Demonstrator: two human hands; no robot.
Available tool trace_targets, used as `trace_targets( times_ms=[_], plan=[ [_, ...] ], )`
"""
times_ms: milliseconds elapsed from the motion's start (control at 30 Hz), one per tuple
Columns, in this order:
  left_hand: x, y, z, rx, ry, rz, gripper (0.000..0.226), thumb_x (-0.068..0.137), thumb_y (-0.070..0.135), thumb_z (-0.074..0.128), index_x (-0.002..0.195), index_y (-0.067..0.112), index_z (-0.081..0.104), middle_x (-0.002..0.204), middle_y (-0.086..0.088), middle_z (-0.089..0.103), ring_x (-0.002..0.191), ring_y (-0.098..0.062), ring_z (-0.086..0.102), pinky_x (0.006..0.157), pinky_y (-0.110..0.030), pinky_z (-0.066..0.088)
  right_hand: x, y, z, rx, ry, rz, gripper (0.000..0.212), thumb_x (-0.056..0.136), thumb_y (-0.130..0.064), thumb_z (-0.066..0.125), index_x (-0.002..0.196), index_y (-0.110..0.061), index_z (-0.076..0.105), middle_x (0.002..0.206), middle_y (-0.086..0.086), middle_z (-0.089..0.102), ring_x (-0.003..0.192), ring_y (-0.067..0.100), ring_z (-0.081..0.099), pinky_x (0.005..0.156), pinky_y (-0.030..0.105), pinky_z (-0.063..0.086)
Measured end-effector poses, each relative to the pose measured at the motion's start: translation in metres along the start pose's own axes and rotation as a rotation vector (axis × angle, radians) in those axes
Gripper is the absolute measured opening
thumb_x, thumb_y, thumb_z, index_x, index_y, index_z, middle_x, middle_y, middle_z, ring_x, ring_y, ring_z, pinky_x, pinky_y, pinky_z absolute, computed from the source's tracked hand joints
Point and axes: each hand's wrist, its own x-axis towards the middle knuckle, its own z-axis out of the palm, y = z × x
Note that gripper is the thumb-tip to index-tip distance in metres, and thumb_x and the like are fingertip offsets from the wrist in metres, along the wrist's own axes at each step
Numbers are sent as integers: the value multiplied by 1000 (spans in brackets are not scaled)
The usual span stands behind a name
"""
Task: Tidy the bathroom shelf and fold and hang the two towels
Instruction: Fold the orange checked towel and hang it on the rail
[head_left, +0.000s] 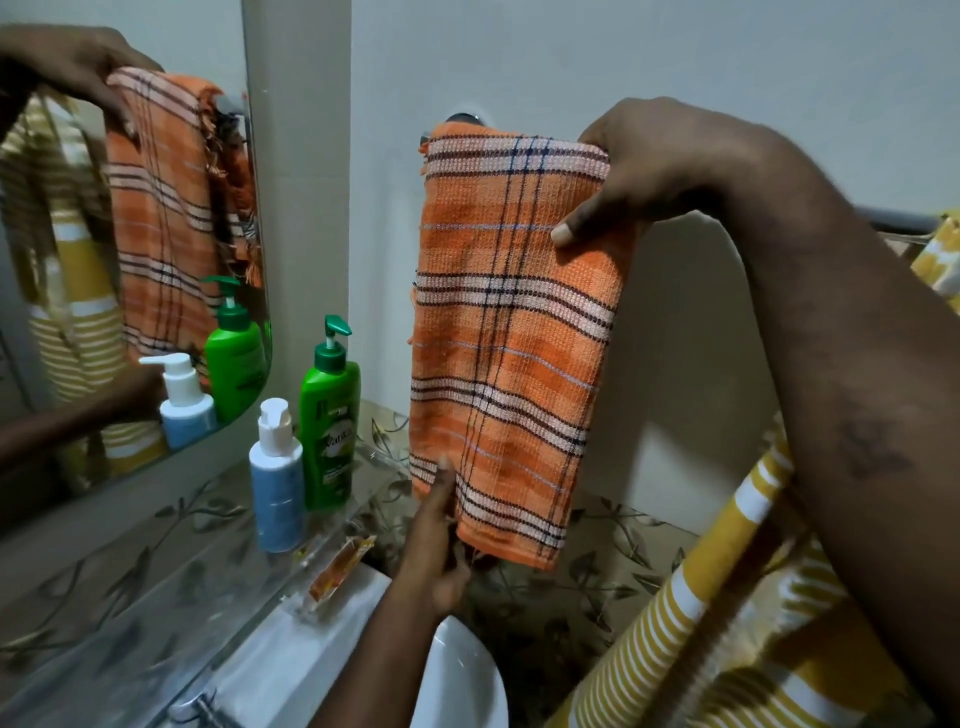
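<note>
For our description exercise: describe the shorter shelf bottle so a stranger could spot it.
Find the mirror on the left; a glass shelf runs below it. Two pump bottles stand there; pick the short blue bottle with a white pump, beside the taller green bottle.

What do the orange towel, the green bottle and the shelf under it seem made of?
Orange towel: matte woven cloth, likely cotton, judging by its waffle weave and frayed edge. Green bottle: glossy plastic, with shiny streaks and a moulded pump. Shelf: clear glass or acrylic, hard to say which; patterned tiles show through it.
</note>
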Motion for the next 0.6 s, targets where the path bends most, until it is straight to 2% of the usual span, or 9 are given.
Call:
trace_targets(
  times_ms=[67, 133, 200, 267, 367, 433, 500, 567, 600],
  plan=[
    [0, -4, 12, -136, -46, -63, 51, 102, 45, 58, 138, 10, 61, 129, -21, 71, 114, -40, 72, 96, -59, 57, 0, 1, 0, 6, 8, 0, 49, 64, -46, 95, 97, -19, 73, 91, -1, 75, 77, 16, 70, 56, 26, 48],
    [8, -12, 14, -181, 87, -19, 53, 89, 28, 70, 136, 5, 62, 121, -20, 75, 105, -36, 75, 89, -53, 60, 1, 1, 2, 5, 10, -3, 48, 64, -46, 95, 97, -19, 73, 92, -1, 74, 77, 16, 70, 56, 25, 48],
    [12, -15, 14, -249, 185, 47, 59, 80, 22, 74, 134, 3, 63, 123, -21, 74, 109, -36, 73, 92, -51, 59, 2, 0, 4, -5, 13, -7, 49, 63, -47, 95, 95, -18, 72, 91, 0, 74, 77, 17, 70, 56, 25, 48],
    [16, -17, 8, -273, 251, 105, 55, 81, 19, 73, 133, 0, 64, 122, -20, 74, 107, -33, 73, 91, -47, 59, 3, 0, 5, -22, 20, -6, 52, 62, -49, 96, 95, -16, 73, 90, 2, 75, 77, 19, 72, 55, 25, 48],
    [18, -24, -2, -169, 362, 164, 28, 99, 6, 63, 126, 0, 67, 91, -9, 79, 81, -23, 73, 70, -35, 57, 5, 2, 6, -35, 22, -9, 56, 61, -50, 96, 98, -15, 73, 91, 2, 76, 79, 22, 74, 55, 25, 48],
    [10, -22, -1, -3, 506, 187, 23, 101, 2, 54, 116, 8, 71, 75, -7, 72, 60, -19, 61, 57, -30, 48, 5, 3, 4, -36, 20, -16, 56, 61, -50, 96, 98, -15, 73, 91, 2, 75, 78, 21, 73, 55, 25, 48],
    [-4, -15, 5, 141, 670, 289, 20, 101, 3, 50, 103, 15, 66, 92, -17, 71, 69, -23, 61, 64, -35, 52, 5, 6, 4, -37, 12, -25, 54, 62, -50, 96, 97, -16, 73, 91, 1, 75, 78, 19, 72, 54, 25, 48],
    [-28, -3, 22, 304, 794, 542, 17, 101, 8, 56, 114, 19, 58, 120, -10, 66, 99, -27, 65, 89, -46, 57, 5, 6, 4, -34, 6, -30, 55, 63, -56, 93, 95, -16, 72, 90, 1, 74, 78, 19, 71, 53, 25, 47],
    [-42, 7, 35, 373, 795, 705, 27, 100, 13, 61, 125, 20, 55, 128, -6, 62, 110, -27, 63, 95, -46, 56, 4, 4, 4, -27, 1, -28, 59, 62, -62, 90, 94, -16, 71, 90, 1, 73, 78, 18, 70, 53, 25, 47]
  ],
)
